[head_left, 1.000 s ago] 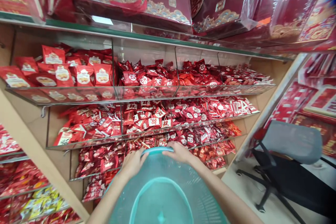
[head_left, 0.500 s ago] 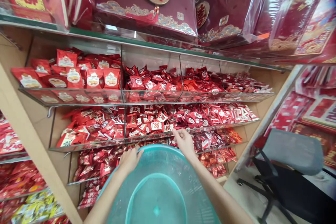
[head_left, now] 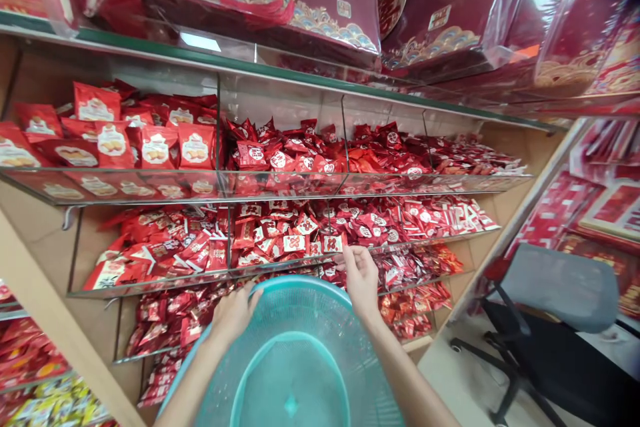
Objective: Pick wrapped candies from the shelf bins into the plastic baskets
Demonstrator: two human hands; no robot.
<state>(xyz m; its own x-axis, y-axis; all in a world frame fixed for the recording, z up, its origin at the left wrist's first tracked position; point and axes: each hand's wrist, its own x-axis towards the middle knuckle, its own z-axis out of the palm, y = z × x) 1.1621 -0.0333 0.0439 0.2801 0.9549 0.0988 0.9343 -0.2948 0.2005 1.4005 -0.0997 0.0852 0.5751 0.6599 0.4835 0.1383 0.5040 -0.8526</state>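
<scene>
My left hand (head_left: pixel 233 312) is closed over the far left rim of a turquoise mesh plastic basket (head_left: pixel 367 353), which is tilted toward me and has nothing in it. Just past the basket's far rim, my right hand (head_left: pixel 362 277) pinches a small red-and-white candy packet (head_left: pixel 333 243) by its right end, at the front edge of the middle shelf. Similar wrapped candies (head_left: pixel 294 243) lie heaped behind the packet. The right thumb and fingertips are close together.
Tilted glass-fronted shelves (head_left: pixel 280 185) with dividers hold red wrapped sweets. Above them, large dark red gift bags (head_left: pixel 320 33) stand on a glass shelf (head_left: pixel 300 83). An office chair (head_left: pixel 560 287) is at the right, and a wooden post (head_left: pixel 65 340) at the left.
My right hand has come back slightly to the right with a candy packet at its fingertips. My left hand stays on the basket rim. The view has moved closer to the shelves.
</scene>
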